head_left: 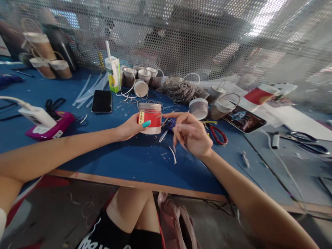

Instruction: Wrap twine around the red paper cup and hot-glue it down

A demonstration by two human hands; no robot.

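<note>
My left hand (129, 128) is closed around a small red paper cup (155, 121) with a pale base. Grey cord (149, 107) is wound in rows about the cup's upper part, and loose loops show at its rim. From the right, my right hand (192, 133) reaches its index finger to the cup's side. Its other fingers are bent and apart, somewhat blurred, with nothing visible held in them. Behind that hand lies a blue object (171, 123), partly hidden. A white scrap strip (172, 155) is on the blue table below.
Behind the cup are a tangled cord pile (178, 90), small cord-wrapped cups (141, 88) and a drink carton (113, 74). A black phone (101, 101) lies left. Red-handled scissors (219, 135), a lit phone (245, 118) and pliers (302, 137) lie right. Perforated metal (166, 41) stands behind.
</note>
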